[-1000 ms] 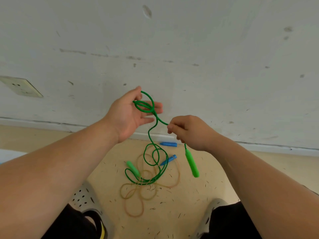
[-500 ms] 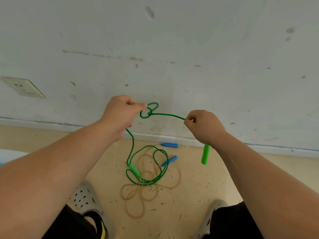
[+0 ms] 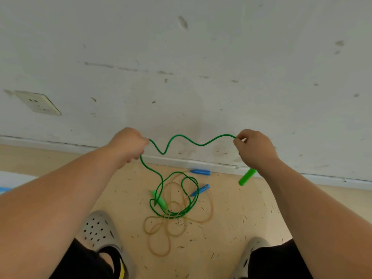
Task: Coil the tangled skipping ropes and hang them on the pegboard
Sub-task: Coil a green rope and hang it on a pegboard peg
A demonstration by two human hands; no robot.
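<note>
A green skipping rope (image 3: 193,140) runs in a loose wave between my two hands. My left hand (image 3: 127,144) grips it at the left, and from there the rope drops to a tangle on the floor (image 3: 175,198). My right hand (image 3: 254,149) pinches the rope near its end, and one green handle (image 3: 247,176) hangs below that hand. The other green handle (image 3: 160,200) lies in the tangle. A thin tan rope (image 3: 161,232) with two blue handles (image 3: 200,172) (image 3: 200,190) lies looped on the floor, mixed with the green one. No pegboard is in view.
A scuffed white wall (image 3: 201,67) stands straight ahead with a skirting strip at its foot. A wall socket (image 3: 38,102) sits at the left. My grey perforated shoes (image 3: 98,228) (image 3: 253,250) stand either side of the ropes on the beige floor.
My hands moved apart, left hand leftward and right hand to the right. The small green loop between them has pulled out into a loose wave, and more rope has lifted off the floor.
</note>
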